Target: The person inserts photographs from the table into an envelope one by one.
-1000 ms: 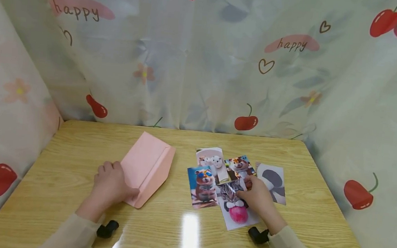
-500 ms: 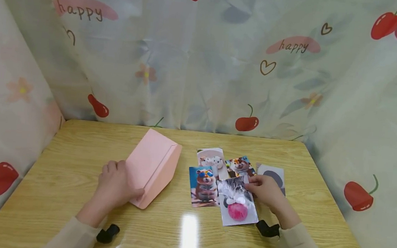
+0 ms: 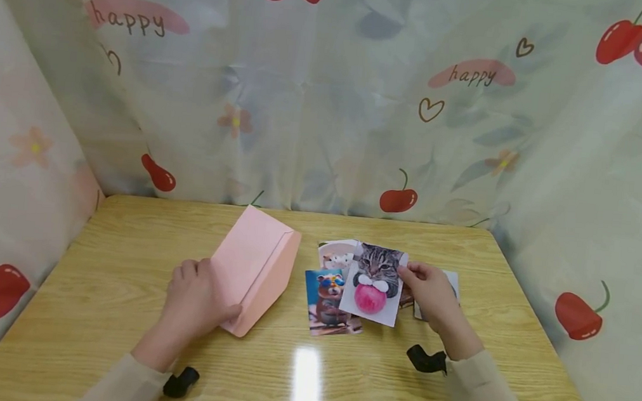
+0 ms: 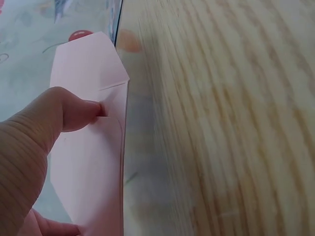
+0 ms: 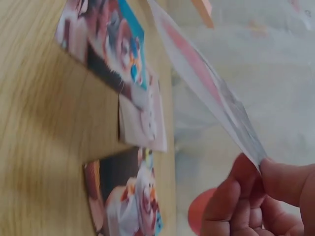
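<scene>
My left hand [image 3: 198, 298] grips a pink envelope [image 3: 262, 246] by its near left end. In the left wrist view the thumb [image 4: 74, 108] presses at the slit of the envelope's mouth, beside the raised flap. My right hand [image 3: 433, 296] pinches a cat photo [image 3: 372, 281] with a pink ball by its right edge. In the right wrist view this photo is lifted and tilted over the table. Under and around it lie a photo of a hamster in sunglasses [image 3: 327, 312] and one of white hamsters [image 3: 336, 256]. A brown hamster photo [image 5: 130, 196] is mostly hidden in the head view.
A grey photo [image 3: 454, 281] lies partly behind my right hand on the wooden table [image 3: 140, 235]. Black wrist camera mounts [image 3: 426, 360] stick out by both sleeves. Cherry-print curtains [image 3: 304, 129] enclose the back and sides.
My right hand slid the cat photo from the others, then lifted it up and leftward over them. My left hand has shifted the envelope slightly to the right.
</scene>
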A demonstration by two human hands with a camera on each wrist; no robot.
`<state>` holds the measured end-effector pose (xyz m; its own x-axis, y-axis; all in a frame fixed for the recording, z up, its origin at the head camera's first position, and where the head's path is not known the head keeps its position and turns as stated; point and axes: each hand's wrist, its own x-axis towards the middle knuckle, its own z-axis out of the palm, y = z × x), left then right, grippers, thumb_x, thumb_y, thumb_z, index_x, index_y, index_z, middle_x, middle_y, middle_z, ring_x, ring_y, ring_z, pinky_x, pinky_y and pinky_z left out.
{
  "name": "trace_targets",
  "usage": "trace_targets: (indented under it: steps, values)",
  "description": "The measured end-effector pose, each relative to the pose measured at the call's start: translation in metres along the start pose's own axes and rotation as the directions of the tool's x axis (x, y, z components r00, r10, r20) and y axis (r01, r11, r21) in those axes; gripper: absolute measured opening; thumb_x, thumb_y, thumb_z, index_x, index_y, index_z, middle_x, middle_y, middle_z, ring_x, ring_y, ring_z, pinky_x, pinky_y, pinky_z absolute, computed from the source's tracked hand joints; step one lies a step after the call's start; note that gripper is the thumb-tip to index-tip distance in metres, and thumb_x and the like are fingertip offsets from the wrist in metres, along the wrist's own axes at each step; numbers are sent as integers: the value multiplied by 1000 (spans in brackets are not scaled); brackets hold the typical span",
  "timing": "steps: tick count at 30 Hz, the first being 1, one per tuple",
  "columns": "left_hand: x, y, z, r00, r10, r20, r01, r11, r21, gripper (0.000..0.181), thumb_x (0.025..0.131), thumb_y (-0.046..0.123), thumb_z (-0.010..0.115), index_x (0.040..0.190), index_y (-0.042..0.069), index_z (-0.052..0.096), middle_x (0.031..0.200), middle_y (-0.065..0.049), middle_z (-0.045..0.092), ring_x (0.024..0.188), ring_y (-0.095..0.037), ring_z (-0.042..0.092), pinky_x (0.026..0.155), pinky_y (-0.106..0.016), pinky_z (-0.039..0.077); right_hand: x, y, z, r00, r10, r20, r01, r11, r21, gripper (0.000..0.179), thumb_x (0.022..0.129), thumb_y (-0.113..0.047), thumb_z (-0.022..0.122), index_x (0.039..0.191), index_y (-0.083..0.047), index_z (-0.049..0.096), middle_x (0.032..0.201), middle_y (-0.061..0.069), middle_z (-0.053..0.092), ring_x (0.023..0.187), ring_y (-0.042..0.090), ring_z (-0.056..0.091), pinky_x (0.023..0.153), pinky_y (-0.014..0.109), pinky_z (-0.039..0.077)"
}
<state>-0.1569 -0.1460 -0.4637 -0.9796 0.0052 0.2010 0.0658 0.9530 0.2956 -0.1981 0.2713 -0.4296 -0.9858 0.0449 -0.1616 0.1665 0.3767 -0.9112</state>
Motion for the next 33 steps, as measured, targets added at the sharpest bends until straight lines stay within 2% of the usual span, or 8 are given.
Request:
trace_targets:
  steps: [4, 10, 16, 22, 25, 30, 33]
  values:
    - [0, 4, 3, 999, 13, -33, -13, 1000, 13, 94, 54, 55, 81, 107, -14, 45, 99, -29, 46, 93, -44, 43, 74, -52, 38, 0, -11, 12, 997, -17, -76, 26, 993, 117, 39, 98, -29, 57, 118, 4, 55, 101, 11, 62, 85, 17, 61, 76, 29, 52]
    - [0, 12, 4, 995, 43, -85, -41, 999, 29, 93, 54, 56, 80, 106, -13, 46, 97, -28, 46, 91, -42, 44, 75, -50, 38, -2, -27, 38, 981, -62, -186, 114, 953, 282, 30, 99, -22, 55, 114, 4, 54, 94, 8, 60, 79, 15, 61, 79, 34, 52]
    - [0, 18, 5, 996, 13, -85, -12, 1000, 11, 95, 54, 58, 81, 108, -13, 46, 99, -28, 45, 90, -42, 44, 74, -50, 39, -1, -32, 63, 957, -119, -264, 217, 900, 379, 25, 99, -19, 56, 109, 4, 53, 89, 8, 59, 76, 16, 62, 74, 33, 53]
    - [0, 22, 4, 996, 9, -93, -8, 1000, 9, 96, 54, 59, 81, 109, -12, 46, 99, -28, 46, 90, -41, 44, 74, -50, 39, 2, -35, 84, 917, -178, -357, 316, 870, 379, 24, 97, -19, 59, 105, 3, 54, 87, 12, 55, 69, 17, 61, 69, 33, 53]
    - [-1, 24, 3, 994, 19, -111, -19, 1000, 5, 96, 53, 58, 81, 109, -12, 46, 99, -27, 45, 90, -41, 44, 74, -50, 39, -1, -42, 91, 898, -191, -397, 333, 884, 328, 25, 97, -20, 59, 104, 3, 54, 89, 12, 53, 68, 16, 59, 65, 27, 52]
    - [-1, 27, 4, 990, 25, -138, -25, 1000, 2, 91, 53, 55, 80, 107, -11, 46, 97, -26, 46, 89, -40, 44, 74, -49, 40, -2, -48, 101, 884, -205, -420, 332, 909, 254, 26, 97, -21, 59, 103, 4, 55, 91, 11, 51, 64, 13, 50, 55, 21, 44]
    - [-1, 29, 2, 990, 18, -140, -18, 1000, 2, 89, 53, 54, 79, 105, -10, 46, 96, -26, 46, 88, -39, 45, 73, -49, 40, 1, -45, 107, 872, -231, -432, 358, 902, 241, 24, 96, -21, 60, 99, 3, 55, 89, 11, 52, 61, 13, 51, 54, 22, 43]
